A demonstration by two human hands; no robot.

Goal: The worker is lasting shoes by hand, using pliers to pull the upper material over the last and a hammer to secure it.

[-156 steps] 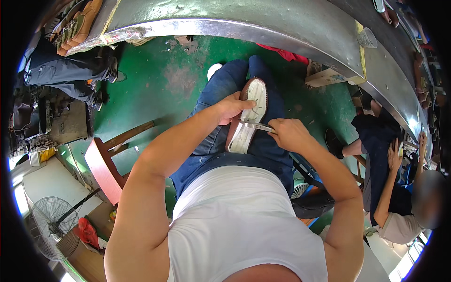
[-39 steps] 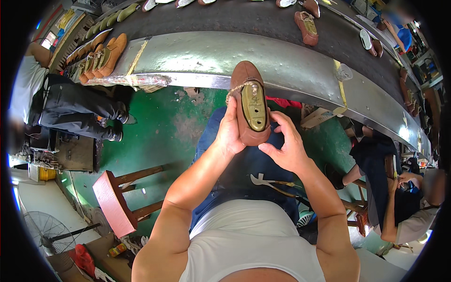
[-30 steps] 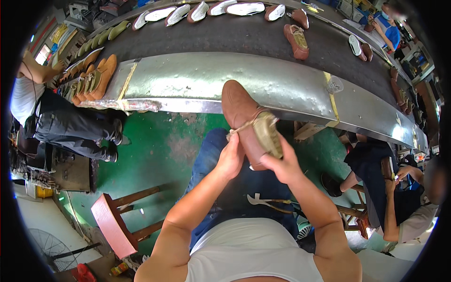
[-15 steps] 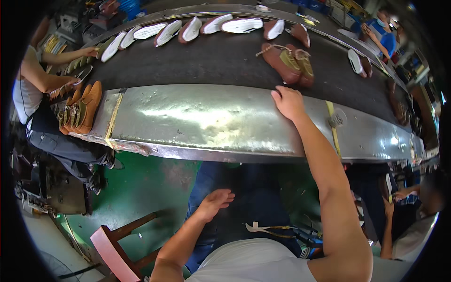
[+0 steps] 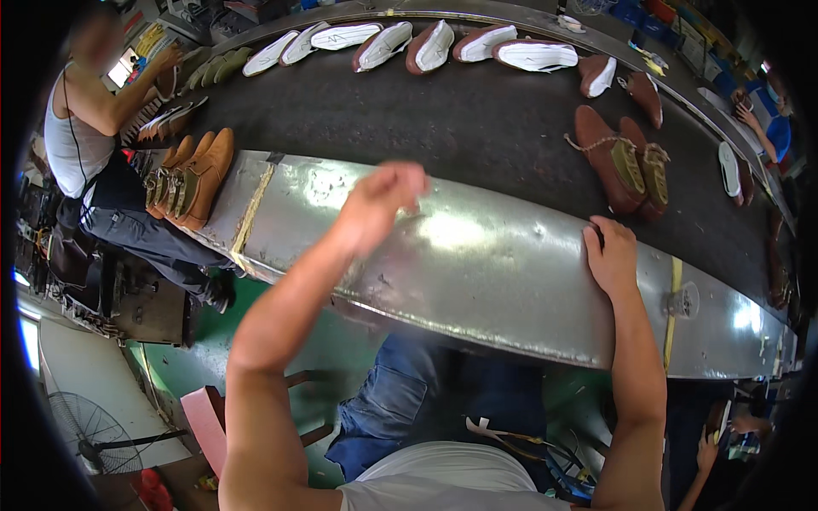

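Observation:
My left hand [image 5: 385, 200] is lifted over the metal ledge, smeared by motion. How far its fingers are bent cannot be made out, and no object shows in it. On the ledge [image 5: 486, 264] rests my right hand [image 5: 612, 255], holding nothing, with the thumb apart from the loosely bent fingers. Nearest to that hand, on the dark belt [image 5: 477, 128], stands a pair of brown shoes with olive lacing panels [image 5: 626, 166]. Along the belt's far side several brown shoes with white soles [image 5: 430, 47] lie on their sides.
Several tan lace-up shoes [image 5: 200, 183] stand at the ledge's left end, beside a person in a white tank top [image 5: 85, 140]. A clear plastic cup [image 5: 684, 301] sits by a yellow tape strip at right. A pink-topped stool [image 5: 203, 426] is at lower left.
My left hand has risen from near my lap to above the ledge. My right hand still rests on the ledge. The view has turned left, shifting the shoes rightward.

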